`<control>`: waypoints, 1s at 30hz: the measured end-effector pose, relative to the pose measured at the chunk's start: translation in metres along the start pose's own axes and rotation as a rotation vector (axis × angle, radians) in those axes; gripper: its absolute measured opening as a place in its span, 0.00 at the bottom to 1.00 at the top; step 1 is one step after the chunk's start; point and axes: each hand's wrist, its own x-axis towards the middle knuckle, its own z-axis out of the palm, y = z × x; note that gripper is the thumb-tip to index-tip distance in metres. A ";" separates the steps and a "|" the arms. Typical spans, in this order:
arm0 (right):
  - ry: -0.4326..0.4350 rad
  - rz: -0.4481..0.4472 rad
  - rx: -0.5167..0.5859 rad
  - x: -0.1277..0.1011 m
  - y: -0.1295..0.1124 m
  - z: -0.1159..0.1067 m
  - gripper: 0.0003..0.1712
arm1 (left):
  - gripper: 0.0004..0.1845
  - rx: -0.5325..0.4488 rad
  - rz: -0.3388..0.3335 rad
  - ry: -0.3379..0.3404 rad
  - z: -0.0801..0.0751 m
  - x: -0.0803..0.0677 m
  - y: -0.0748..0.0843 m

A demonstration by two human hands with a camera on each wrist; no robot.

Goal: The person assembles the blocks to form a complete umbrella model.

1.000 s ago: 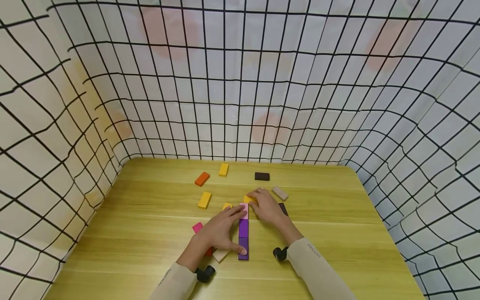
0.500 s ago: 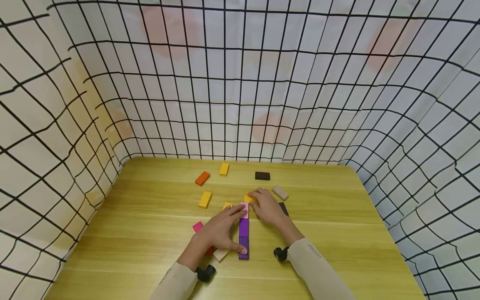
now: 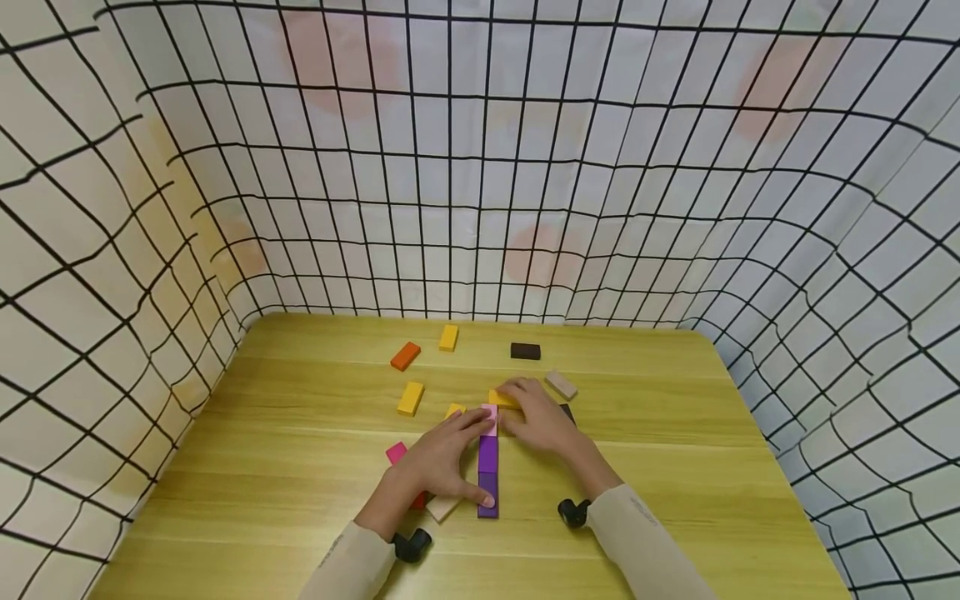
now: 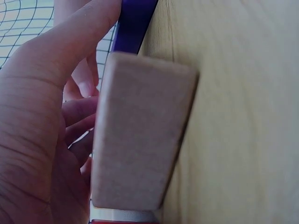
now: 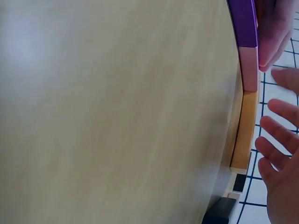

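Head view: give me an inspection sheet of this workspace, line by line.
Surface: light wooden table, bare wood between the blocks.
Job's things: a flat row of dark purple block, purple block and pink block; a yellow block at its far end.
Clutter: loose orange block, two more yellow blocks, dark brown block, beige block, magenta block.
Grippers: left hand rests on the row, thumb on the dark purple block; right hand touches the yellow block, fingers straight.
Cables: nothing seen.
Surroundings: white cloth walls with a black grid on three sides.
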 end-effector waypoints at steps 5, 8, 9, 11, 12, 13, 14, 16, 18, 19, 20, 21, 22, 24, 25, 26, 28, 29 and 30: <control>-0.022 -0.065 -0.017 -0.012 -0.004 -0.003 0.40 | 0.64 -0.009 -0.005 0.009 -0.002 0.001 0.000; -0.042 -0.102 -0.027 -0.019 -0.006 -0.003 0.46 | 0.64 -0.010 0.001 0.022 -0.001 0.001 -0.001; -0.054 -0.110 -0.034 -0.021 -0.007 -0.002 0.49 | 0.64 -0.012 0.003 0.024 -0.001 0.001 -0.001; -0.078 -0.126 -0.044 -0.025 -0.008 -0.001 0.52 | 0.64 -0.015 0.003 0.029 0.000 0.001 -0.001; -0.088 -0.138 -0.051 -0.027 -0.009 -0.001 0.54 | 0.64 -0.017 0.004 0.031 0.000 0.001 -0.001; -0.096 -0.149 -0.053 -0.028 -0.010 -0.001 0.55 | 0.64 -0.019 0.003 0.032 0.000 0.001 -0.001; -0.105 -0.158 -0.053 -0.030 -0.010 0.000 0.56 | 0.64 -0.021 0.002 0.032 0.001 0.001 -0.001; -0.119 -0.172 -0.046 -0.033 -0.012 0.000 0.57 | 0.64 -0.020 -0.002 0.031 0.001 0.001 0.000; -0.127 -0.177 -0.037 -0.035 -0.013 0.001 0.58 | 0.63 -0.022 -0.003 0.030 0.002 0.001 0.000; -0.132 -0.171 -0.030 -0.036 -0.013 0.001 0.59 | 0.63 -0.023 -0.004 0.030 0.002 0.001 0.000; -0.133 -0.166 -0.027 -0.037 -0.014 0.002 0.60 | 0.63 -0.023 -0.004 0.031 0.002 0.001 0.000; -0.134 -0.162 -0.028 -0.038 -0.014 0.002 0.60 | 0.63 -0.022 -0.004 0.032 0.002 0.001 0.000; -0.136 -0.156 -0.030 -0.039 -0.014 0.002 0.61 | 0.62 -0.025 -0.003 0.034 0.002 0.001 0.001; -0.136 -0.155 -0.040 -0.039 -0.014 0.003 0.62 | 0.61 -0.029 0.000 0.038 0.002 0.001 0.001; -0.137 -0.154 -0.048 -0.039 -0.014 0.004 0.63 | 0.61 -0.031 0.002 0.039 0.002 0.002 0.001; -0.134 -0.160 -0.052 -0.039 -0.014 0.004 0.63 | 0.60 -0.033 0.002 0.039 0.002 0.002 0.001; -0.130 -0.165 -0.059 -0.038 -0.013 0.005 0.64 | 0.60 -0.041 0.004 0.038 0.002 0.002 0.001; -0.128 -0.170 -0.060 -0.038 -0.013 0.006 0.64 | 0.60 -0.041 0.003 0.036 0.002 0.002 0.001; -0.124 -0.175 -0.062 -0.038 -0.013 0.006 0.63 | 0.60 -0.042 0.002 0.034 0.002 0.002 0.001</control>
